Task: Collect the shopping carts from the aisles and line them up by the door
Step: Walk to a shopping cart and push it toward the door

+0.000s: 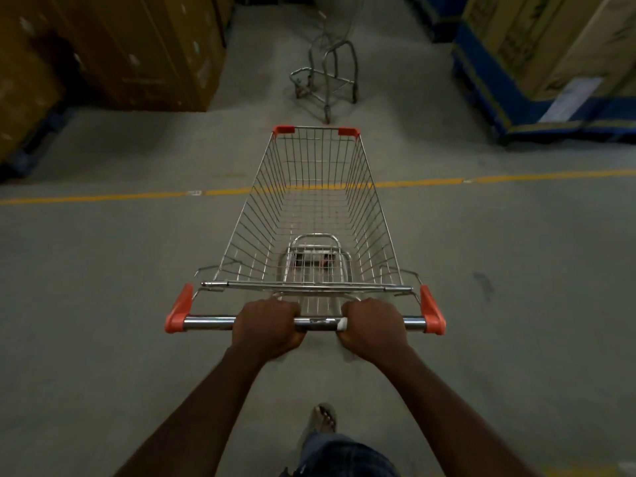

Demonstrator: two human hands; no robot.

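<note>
An empty wire shopping cart (315,215) with orange corner caps stands right in front of me on the concrete floor. My left hand (266,327) grips its chrome handle bar (206,322) left of centre. My right hand (373,327) grips the same bar right of centre. A second cart (327,77) stands further ahead in the aisle; only its lower frame and wheels show, its basket cut off by the top edge.
Tall brown cardboard boxes (113,53) line the left of the aisle. Boxes on a blue pallet base (509,80) line the right. A yellow floor line (103,197) crosses under the cart. My foot (321,420) shows at the bottom.
</note>
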